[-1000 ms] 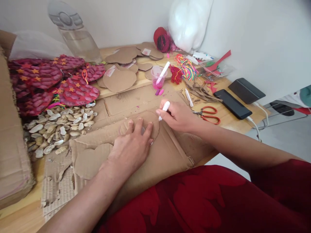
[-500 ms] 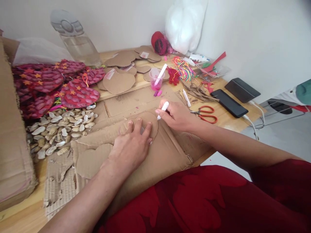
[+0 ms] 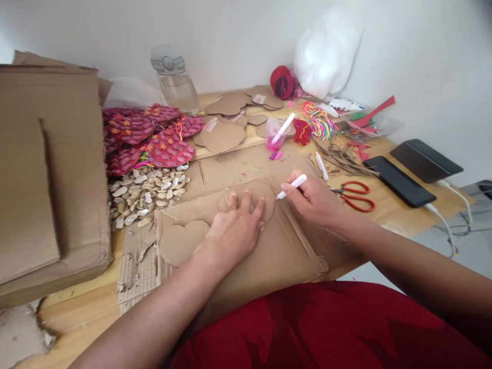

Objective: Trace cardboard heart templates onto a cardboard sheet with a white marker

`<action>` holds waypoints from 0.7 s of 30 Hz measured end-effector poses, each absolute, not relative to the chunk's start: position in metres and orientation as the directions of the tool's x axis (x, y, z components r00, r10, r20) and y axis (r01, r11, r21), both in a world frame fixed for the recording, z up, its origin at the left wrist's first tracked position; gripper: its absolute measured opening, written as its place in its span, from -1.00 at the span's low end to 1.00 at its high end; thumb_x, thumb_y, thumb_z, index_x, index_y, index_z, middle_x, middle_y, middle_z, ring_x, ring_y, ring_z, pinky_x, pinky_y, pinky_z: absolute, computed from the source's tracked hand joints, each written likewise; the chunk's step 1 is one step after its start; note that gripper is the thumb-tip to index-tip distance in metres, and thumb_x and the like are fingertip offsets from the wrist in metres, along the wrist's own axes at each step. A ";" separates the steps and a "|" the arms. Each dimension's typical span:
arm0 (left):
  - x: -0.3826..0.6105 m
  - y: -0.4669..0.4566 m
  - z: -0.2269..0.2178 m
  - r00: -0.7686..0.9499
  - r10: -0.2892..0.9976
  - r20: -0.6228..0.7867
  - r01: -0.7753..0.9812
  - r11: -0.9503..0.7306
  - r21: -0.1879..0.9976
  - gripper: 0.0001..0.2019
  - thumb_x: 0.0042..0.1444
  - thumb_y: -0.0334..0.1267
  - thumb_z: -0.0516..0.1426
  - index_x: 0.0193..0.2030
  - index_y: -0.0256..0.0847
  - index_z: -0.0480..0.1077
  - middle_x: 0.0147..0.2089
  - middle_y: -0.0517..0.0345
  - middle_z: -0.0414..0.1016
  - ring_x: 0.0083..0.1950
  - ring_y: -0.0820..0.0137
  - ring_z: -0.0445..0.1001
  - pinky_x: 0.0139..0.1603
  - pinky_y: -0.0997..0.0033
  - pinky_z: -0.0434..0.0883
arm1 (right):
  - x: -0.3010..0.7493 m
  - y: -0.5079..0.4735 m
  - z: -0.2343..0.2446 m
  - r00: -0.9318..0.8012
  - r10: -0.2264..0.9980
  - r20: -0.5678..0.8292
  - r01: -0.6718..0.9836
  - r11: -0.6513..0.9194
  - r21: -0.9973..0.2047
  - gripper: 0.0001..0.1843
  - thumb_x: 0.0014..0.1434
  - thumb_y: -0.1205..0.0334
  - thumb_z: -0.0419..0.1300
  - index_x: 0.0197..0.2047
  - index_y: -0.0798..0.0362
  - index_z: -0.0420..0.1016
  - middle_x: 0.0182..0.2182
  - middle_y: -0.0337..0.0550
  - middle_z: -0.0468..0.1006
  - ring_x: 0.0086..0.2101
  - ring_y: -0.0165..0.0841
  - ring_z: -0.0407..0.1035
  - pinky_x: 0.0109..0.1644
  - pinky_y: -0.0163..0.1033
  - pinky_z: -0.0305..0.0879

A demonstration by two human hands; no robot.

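Note:
My left hand lies flat, fingers spread, pressing a cardboard heart shape onto a large cardboard sheet in front of me. My right hand pinches a white marker, its tip touching the sheet at the right edge of the heart. A heart-shaped hole is cut in the sheet to the left of my left hand.
Red scissors lie right of my right hand, then a black phone and tablet. Seed shells, red decorated hearts, cardboard hearts, a pink cup, coloured yarn and a water bottle stand behind. A stack of cardboard fills the left.
The camera has swung left, so everything sits further right in view and the cardboard stack shows more. My hands keep their places on the heart shape; the marker has tilted flatter.

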State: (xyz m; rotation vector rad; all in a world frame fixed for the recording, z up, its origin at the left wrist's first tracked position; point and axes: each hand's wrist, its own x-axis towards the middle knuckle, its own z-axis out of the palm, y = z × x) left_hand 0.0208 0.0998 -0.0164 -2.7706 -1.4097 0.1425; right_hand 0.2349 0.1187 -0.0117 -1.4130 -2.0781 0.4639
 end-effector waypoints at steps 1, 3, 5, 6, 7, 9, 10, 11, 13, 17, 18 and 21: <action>0.020 0.100 -0.017 0.585 0.809 -0.065 0.806 -0.588 -0.061 -0.48 0.43 -0.16 -0.06 0.48 -0.12 0.12 0.46 -0.19 0.20 0.45 -0.13 0.22 -0.04 0.01 0.64 | 0.235 0.119 -0.012 -0.284 0.922 0.263 0.719 0.386 -0.579 -0.73 0.39 0.11 0.04 -0.37 -0.02 0.24 -0.55 -0.29 0.29 -0.50 -0.35 0.19 -0.36 -0.20 0.02; 0.020 0.100 -0.019 0.582 0.811 -0.060 0.810 -0.585 -0.046 -0.48 0.43 -0.16 -0.05 0.49 -0.12 0.11 0.46 -0.20 0.20 0.46 -0.13 0.20 -0.02 0.00 0.63 | 0.234 0.117 -0.011 -0.329 0.916 0.228 0.693 0.399 -0.601 -0.73 0.40 0.10 0.05 -0.35 -0.02 0.27 -0.55 -0.31 0.29 -0.52 -0.37 0.17 -0.38 -0.20 0.02; 0.020 0.100 -0.020 0.580 0.813 -0.056 0.812 -0.582 -0.037 -0.48 0.43 -0.17 -0.04 0.48 -0.12 0.12 0.45 -0.20 0.20 0.46 -0.13 0.20 0.04 -0.05 0.61 | 0.234 0.114 -0.010 -0.363 0.911 0.198 0.663 0.401 -0.632 -0.73 0.40 0.09 0.07 -0.34 -0.02 0.28 -0.55 -0.33 0.28 -0.53 -0.39 0.15 -0.40 -0.21 0.04; 0.020 0.100 -0.020 0.579 0.813 -0.052 0.813 -0.581 -0.035 -0.48 0.42 -0.18 -0.04 0.48 -0.12 0.13 0.46 -0.20 0.20 0.46 -0.13 0.21 0.07 -0.09 0.60 | 0.234 0.113 -0.009 -0.353 0.913 0.203 0.645 0.395 -0.654 -0.71 0.41 0.07 0.07 -0.35 -0.02 0.28 -0.55 -0.33 0.28 -0.53 -0.39 0.16 -0.40 -0.21 0.05; 0.020 0.100 -0.021 0.581 0.813 -0.048 0.812 -0.582 -0.034 -0.49 0.42 -0.19 -0.03 0.48 -0.12 0.14 0.46 -0.20 0.21 0.46 -0.13 0.22 0.10 -0.13 0.58 | 0.234 0.114 -0.010 -0.315 0.921 0.228 0.622 0.382 -0.683 -0.69 0.42 0.06 0.07 -0.36 -0.02 0.27 -0.54 -0.32 0.29 -0.52 -0.39 0.17 -0.39 -0.21 0.08; 0.020 0.100 -0.022 0.585 0.810 -0.039 0.809 -0.586 -0.041 -0.49 0.42 -0.19 -0.03 0.48 -0.14 0.16 0.47 -0.22 0.20 0.44 -0.15 0.25 0.14 -0.19 0.55 | 0.233 0.119 -0.013 -0.196 0.933 0.301 0.540 0.359 -0.761 -0.68 0.44 0.03 0.05 -0.34 -0.03 0.27 -0.52 -0.30 0.31 -0.50 -0.38 0.22 -0.37 -0.20 0.15; 0.021 0.100 -0.022 0.588 0.808 -0.040 0.807 -0.589 -0.045 -0.48 0.42 -0.20 -0.03 0.48 -0.15 0.16 0.47 -0.23 0.20 0.44 -0.17 0.25 0.14 -0.20 0.55 | 0.232 0.122 -0.015 -0.150 0.931 0.334 0.494 0.363 -0.790 -0.71 0.46 0.03 0.03 -0.30 -0.03 0.30 -0.50 -0.29 0.35 -0.48 -0.37 0.26 -0.34 -0.20 0.20; 0.021 0.100 -0.022 0.589 0.807 -0.045 0.805 -0.591 -0.050 -0.48 0.42 -0.20 -0.03 0.49 -0.16 0.16 0.48 -0.25 0.20 0.44 -0.19 0.25 0.12 -0.18 0.56 | 0.230 0.126 -0.019 -0.133 0.924 0.358 0.466 0.378 -0.800 -0.75 0.47 0.05 0.02 -0.23 -0.03 0.34 -0.46 -0.26 0.40 -0.45 -0.35 0.32 -0.30 -0.19 0.25; 0.021 0.100 -0.022 0.589 0.806 -0.068 0.804 -0.592 -0.056 -0.46 0.42 -0.20 -0.04 0.50 -0.17 0.14 0.49 -0.27 0.18 0.45 -0.21 0.23 0.09 -0.12 0.59 | 0.226 0.131 -0.027 -0.202 0.893 0.401 0.477 0.448 -0.757 -0.83 0.46 0.13 0.02 -0.09 -0.03 0.38 -0.32 -0.17 0.52 -0.31 -0.29 0.43 -0.17 -0.14 0.35; 0.022 0.099 -0.021 0.568 0.814 -0.122 0.814 -0.578 -0.060 -0.44 0.43 -0.18 -0.06 0.54 -0.12 0.07 0.54 -0.23 0.10 0.49 -0.19 0.19 0.03 0.00 0.64 | 0.221 0.133 -0.043 -0.364 0.823 0.436 0.583 0.566 -0.582 -0.83 0.38 0.28 0.09 0.02 -0.04 0.37 -0.03 -0.01 0.56 0.03 -0.16 0.46 0.12 -0.01 0.38; 0.023 0.098 -0.021 0.562 0.816 -0.135 0.817 -0.573 -0.063 -0.43 0.43 -0.18 -0.05 0.54 -0.11 0.06 0.55 -0.22 0.08 0.49 -0.19 0.18 0.01 0.02 0.65 | 0.221 0.132 -0.046 -0.381 0.820 0.427 0.598 0.570 -0.563 -0.79 0.36 0.31 0.10 0.05 -0.04 0.36 0.01 0.01 0.55 0.07 -0.14 0.44 0.15 0.01 0.37; 0.024 0.097 -0.022 0.548 0.820 -0.164 0.822 -0.564 -0.074 -0.42 0.43 -0.17 -0.05 0.55 -0.07 0.04 0.57 -0.20 0.04 0.50 -0.20 0.17 -0.06 0.04 0.67 | 0.223 0.130 -0.051 -0.400 0.829 0.392 0.619 0.559 -0.551 -0.67 0.31 0.35 0.14 0.12 -0.05 0.34 0.09 0.04 0.52 0.14 -0.11 0.41 0.22 0.05 0.36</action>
